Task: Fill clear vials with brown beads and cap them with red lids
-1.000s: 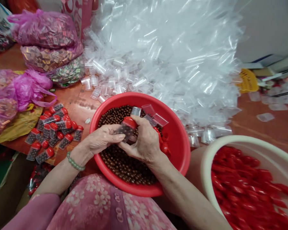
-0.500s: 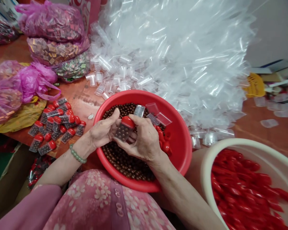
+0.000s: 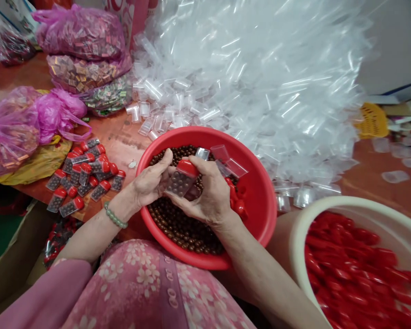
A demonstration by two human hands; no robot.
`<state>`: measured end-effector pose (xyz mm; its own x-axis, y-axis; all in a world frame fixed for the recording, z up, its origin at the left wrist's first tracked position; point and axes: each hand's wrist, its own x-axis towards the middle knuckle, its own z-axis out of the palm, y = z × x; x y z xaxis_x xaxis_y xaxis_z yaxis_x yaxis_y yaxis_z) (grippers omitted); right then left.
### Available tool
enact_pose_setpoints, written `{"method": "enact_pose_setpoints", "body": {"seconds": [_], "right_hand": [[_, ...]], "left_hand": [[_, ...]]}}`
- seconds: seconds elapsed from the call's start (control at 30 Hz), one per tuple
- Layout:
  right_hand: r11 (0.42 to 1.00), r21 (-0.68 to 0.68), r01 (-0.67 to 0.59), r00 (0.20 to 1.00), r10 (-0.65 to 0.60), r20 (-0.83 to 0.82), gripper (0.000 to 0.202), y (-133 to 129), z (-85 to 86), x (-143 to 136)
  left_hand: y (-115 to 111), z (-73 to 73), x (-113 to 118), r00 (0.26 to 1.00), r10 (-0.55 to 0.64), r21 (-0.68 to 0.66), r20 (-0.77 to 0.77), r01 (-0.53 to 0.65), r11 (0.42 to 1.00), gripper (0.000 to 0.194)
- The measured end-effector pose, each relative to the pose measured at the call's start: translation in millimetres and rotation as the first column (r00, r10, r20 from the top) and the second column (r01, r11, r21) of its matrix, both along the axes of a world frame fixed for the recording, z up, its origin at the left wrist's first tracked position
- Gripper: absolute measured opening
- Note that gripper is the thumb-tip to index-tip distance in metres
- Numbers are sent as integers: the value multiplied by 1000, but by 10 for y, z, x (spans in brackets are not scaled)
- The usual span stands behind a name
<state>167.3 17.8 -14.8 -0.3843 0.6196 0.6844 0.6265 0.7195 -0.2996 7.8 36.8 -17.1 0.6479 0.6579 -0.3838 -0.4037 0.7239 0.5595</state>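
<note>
A: Right hand status?
B: My right hand grips a small clear plastic container with a rounded red cap. Dark balls visible inside. One digit at the cap, another along the lower edge.
A: Left?
B: My left hand is spread: thumb up, clear of the container, fingers by its left side. Can't tell if they touch. Green bead bracelet on that wrist.
A: Container position?
B: Tilted, cap end to the upper right, above a round red plastic basin in front of me.
A: Basin contents?
B: Shiny brown balls on the left and near side, glossy red plastic pieces on the right, thin clear plastic pieces toward the far side, just past my right hand.
A: Surroundings?
B: Left, on the orange-brown table: a cluster of red-capped clear plastic containers, dark balls in them, beside a yellow plastic bag. Beyond the basin: a big heap of clear plastic containers, partly blurred. Right: a round cream plastic tub of elongated red plastic parts.
</note>
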Motion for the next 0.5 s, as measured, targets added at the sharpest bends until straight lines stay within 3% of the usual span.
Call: {"method": "enact_pose_setpoints", "body": {"seconds": [0.2, 0.4, 0.5], "right_hand": [[999, -49, -9, 1000, 9, -5, 72, -5, 16, 1], [1000, -7, -23, 999, 23, -30, 68, -18, 75, -10], [999, 27, -18, 1000, 18, -12, 72, -34, 97, 0]], "left_hand": [[-12, 112, 82, 999, -15, 7, -39, 15, 1000, 67], [-36, 250, 194, 999, -33, 17, -17, 33, 999, 66], [-89, 263, 267, 999, 20, 28, -35, -19, 999, 59]]}}
